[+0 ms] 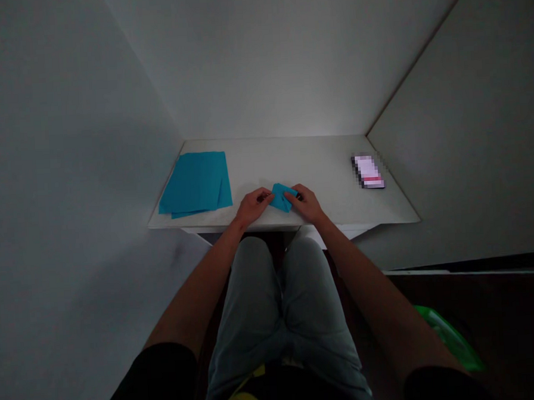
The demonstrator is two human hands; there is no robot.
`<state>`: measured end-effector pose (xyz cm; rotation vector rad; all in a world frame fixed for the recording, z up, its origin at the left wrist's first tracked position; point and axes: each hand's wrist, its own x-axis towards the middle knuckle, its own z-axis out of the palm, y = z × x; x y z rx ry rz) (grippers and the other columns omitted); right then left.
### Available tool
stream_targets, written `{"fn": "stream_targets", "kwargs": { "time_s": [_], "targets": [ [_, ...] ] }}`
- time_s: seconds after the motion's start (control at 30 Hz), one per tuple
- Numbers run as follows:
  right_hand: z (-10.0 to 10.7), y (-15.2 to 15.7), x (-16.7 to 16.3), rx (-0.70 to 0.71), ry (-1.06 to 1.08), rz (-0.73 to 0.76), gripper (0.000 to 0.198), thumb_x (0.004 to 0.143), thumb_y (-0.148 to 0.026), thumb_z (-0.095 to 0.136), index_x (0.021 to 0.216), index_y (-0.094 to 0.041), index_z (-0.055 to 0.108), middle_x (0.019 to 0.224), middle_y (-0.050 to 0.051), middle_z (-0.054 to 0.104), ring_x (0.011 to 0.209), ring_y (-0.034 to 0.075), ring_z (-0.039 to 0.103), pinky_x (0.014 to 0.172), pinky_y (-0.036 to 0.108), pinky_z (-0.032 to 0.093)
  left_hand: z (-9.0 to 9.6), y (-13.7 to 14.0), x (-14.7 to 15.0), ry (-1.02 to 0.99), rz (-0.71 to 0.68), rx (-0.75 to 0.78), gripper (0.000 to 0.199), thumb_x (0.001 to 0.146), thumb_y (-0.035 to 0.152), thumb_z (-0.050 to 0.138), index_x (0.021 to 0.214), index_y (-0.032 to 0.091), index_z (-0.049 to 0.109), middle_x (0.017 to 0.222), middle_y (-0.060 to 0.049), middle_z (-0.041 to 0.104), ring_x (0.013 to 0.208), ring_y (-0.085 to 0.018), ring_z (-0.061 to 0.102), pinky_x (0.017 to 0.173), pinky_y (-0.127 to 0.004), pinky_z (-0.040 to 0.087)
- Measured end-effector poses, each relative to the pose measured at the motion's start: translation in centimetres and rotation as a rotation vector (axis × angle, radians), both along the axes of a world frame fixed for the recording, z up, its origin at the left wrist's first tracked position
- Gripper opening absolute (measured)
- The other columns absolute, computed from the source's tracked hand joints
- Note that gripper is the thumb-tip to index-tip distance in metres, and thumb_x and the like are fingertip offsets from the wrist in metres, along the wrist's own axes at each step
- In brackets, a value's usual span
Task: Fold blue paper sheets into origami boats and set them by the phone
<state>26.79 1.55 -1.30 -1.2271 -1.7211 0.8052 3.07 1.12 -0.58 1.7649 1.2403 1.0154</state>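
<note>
A small piece of folded blue paper (pixel 280 198) is held between my two hands, near the front edge of the white table. My left hand (pixel 253 205) pinches its left side with thumb and fingers. On the opposite side, my right hand (pixel 307 203) grips the paper, its thumb lying across the upper right part. Fold lines show on the paper, but its exact shape is too small to make out. Some fingertips are hidden behind it.
Several larger blue sheets (pixel 194 183) lie overlapping on the table's left side. A phone (pixel 368 171), pixelated, rests at the right. Walls border the white table (pixel 291 157) at the back and both sides. Something green (pixel 451 336) is on the dark floor at lower right.
</note>
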Motion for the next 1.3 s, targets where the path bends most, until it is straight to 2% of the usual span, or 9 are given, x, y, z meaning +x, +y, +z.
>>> {"fn": "stream_targets", "kwargs": {
  "time_s": [0.1, 0.27, 0.4, 0.63, 0.83, 1.1, 1.2, 1.27, 1.3],
  "targets": [
    [0.1, 0.2, 0.0, 0.061, 0.019, 0.001, 0.063, 0.099, -0.082, 0.058, 0.083, -0.023, 0.075, 0.093, 0.007, 0.069, 0.086, 0.022, 0.064, 0.081, 0.038, 0.054, 0.1, 0.1, 0.0, 0.005, 0.012, 0.001, 0.025, 0.098, 0.045, 0.069, 0.099, 0.022, 0.078, 0.097, -0.003, 0.082, 0.089, -0.019, 0.072, 0.087, -0.033, 0.057],
    [0.2, 0.3, -0.1, 0.06, 0.01, -0.007, 0.07, 0.102, -0.086, 0.047, 0.073, -0.025, 0.068, 0.086, 0.006, 0.067, 0.084, 0.022, 0.061, 0.081, 0.039, 0.053, 0.3, 0.2, -0.2, -0.024, 0.042, -0.007, 0.026, 0.095, 0.046, 0.071, 0.097, 0.021, 0.079, 0.096, -0.004, 0.081, 0.084, -0.019, 0.071, 0.083, -0.033, 0.056],
    [0.4, 0.2, -0.1, 0.058, 0.023, -0.018, 0.072, 0.1, -0.089, 0.047, 0.074, -0.025, 0.068, 0.087, 0.007, 0.067, 0.083, 0.023, 0.061, 0.083, 0.04, 0.053, 0.2, 0.2, -0.3, -0.049, 0.057, -0.012, 0.03, 0.094, 0.051, 0.073, 0.095, 0.021, 0.078, 0.095, -0.004, 0.081, 0.081, -0.018, 0.07, 0.082, -0.033, 0.057],
    [0.2, 0.1, 0.2, 0.041, 0.071, -0.107, 0.068, 0.099, -0.088, 0.05, 0.081, -0.026, 0.07, 0.083, 0.006, 0.067, 0.083, 0.024, 0.063, 0.086, 0.04, 0.054, 0.0, 0.4, -0.1, -0.157, 0.13, -0.05, 0.044, 0.092, 0.066, 0.074, 0.09, 0.022, 0.071, 0.082, -0.002, 0.074, 0.068, -0.015, 0.066, 0.066, -0.029, 0.055],
    [-0.4, 0.3, 0.3, -0.018, 0.129, -0.17, 0.06, 0.096, -0.082, 0.057, 0.089, -0.024, 0.07, 0.08, 0.004, 0.067, 0.081, 0.023, 0.064, 0.079, 0.038, 0.053, -0.2, 0.5, -0.1, -0.246, 0.175, -0.03, 0.04, 0.098, 0.06, 0.072, 0.092, 0.022, 0.06, 0.091, 0.0, 0.07, 0.063, -0.01, 0.064, 0.06, -0.026, 0.052],
    [-0.7, 0.7, 0.3, -0.073, 0.264, -0.188, 0.051, 0.092, -0.077, 0.063, 0.088, -0.028, 0.051, 0.072, -0.002, 0.058, 0.06, 0.017, 0.052, 0.058, 0.033, 0.046, -0.3, 0.7, -0.3, -0.251, 0.303, -0.059, 0.039, 0.106, 0.054, 0.06, 0.088, 0.025, 0.041, 0.08, 0.007, 0.053, 0.057, -0.009, 0.065, 0.058, -0.025, 0.051],
    [-0.6, 0.5, 0.1, -0.086, 0.275, -0.154, 0.052, 0.092, -0.08, 0.062, 0.091, -0.03, 0.047, 0.068, -0.005, 0.051, 0.054, 0.016, 0.047, 0.053, 0.032, 0.041, -0.3, 0.6, -0.4, -0.262, 0.291, -0.063, 0.034, 0.102, 0.052, 0.066, 0.092, 0.024, 0.05, 0.077, 0.006, 0.059, 0.059, -0.011, 0.068, 0.063, -0.028, 0.054],
    [-0.5, 0.2, 0.0, -0.092, 0.253, -0.094, 0.053, 0.092, -0.08, 0.063, 0.089, -0.03, 0.045, 0.066, -0.005, 0.049, 0.053, 0.016, 0.047, 0.053, 0.033, 0.041, -0.2, 0.3, -0.5, -0.27, 0.231, -0.068, 0.034, 0.095, 0.051, 0.078, 0.105, 0.023, 0.063, 0.079, 0.003, 0.068, 0.064, -0.015, 0.071, 0.068, -0.031, 0.058],
    [-0.4, 0.1, -0.1, -0.097, 0.238, -0.058, 0.054, 0.092, -0.081, 0.064, 0.087, -0.03, 0.046, 0.067, -0.005, 0.049, 0.054, 0.016, 0.048, 0.053, 0.033, 0.042, -0.1, 0.2, -0.5, -0.269, 0.194, -0.077, 0.04, 0.09, 0.051, 0.084, 0.113, 0.023, 0.069, 0.08, 0.002, 0.073, 0.067, -0.017, 0.072, 0.07, -0.033, 0.06]
  ]
}}
